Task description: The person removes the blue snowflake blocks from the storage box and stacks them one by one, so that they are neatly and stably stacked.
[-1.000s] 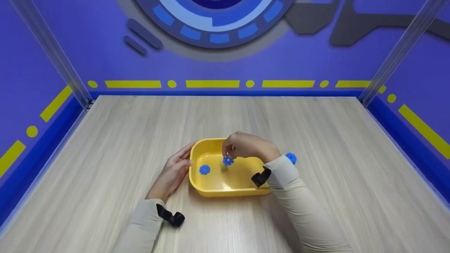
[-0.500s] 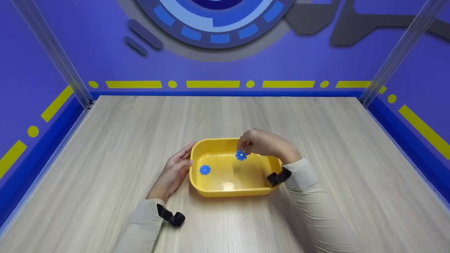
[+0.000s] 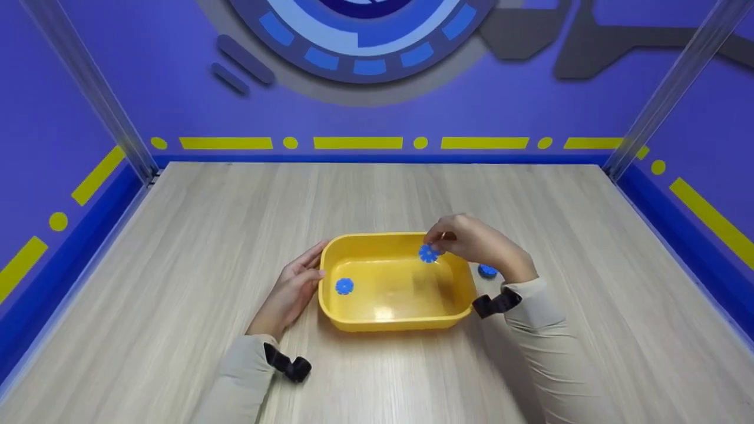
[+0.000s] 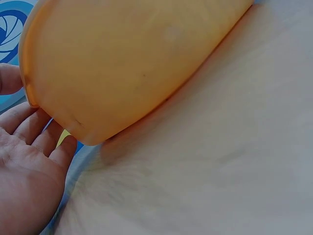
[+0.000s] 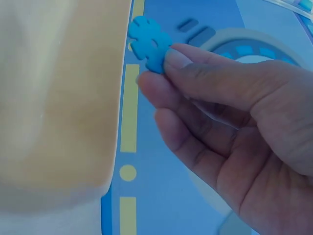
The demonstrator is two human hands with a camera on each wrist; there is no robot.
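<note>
My right hand [image 3: 480, 238] pinches a blue snowflake building disc [image 3: 428, 253] between thumb and fingertips, over the back right part of a yellow plastic tub [image 3: 383, 321]. In the right wrist view the notched edge and small centre hole of the held disc [image 5: 146, 41] show. At the tub's left end, my left hand [image 3: 288, 294] holds the rim, thumb on top and fingers along the outer wall. A second blue disc [image 3: 344, 286] lies flat on the tub floor, near the left side. More blue [image 3: 488, 271] shows just outside the tub's right end, partly behind the right wrist.
The tub stands on a pale wood-grain table [image 3: 265, 206]. Blue panels [image 3: 377, 121] with yellow markings wall it in at the back and both sides. A black wrist camera [image 3: 498, 302] on the right sleeve hangs close beside the tub's right rim.
The right hand has carried its blue disc rightward and slightly up, from the tub's middle toward the back right. The left hand and tub stay put.
</note>
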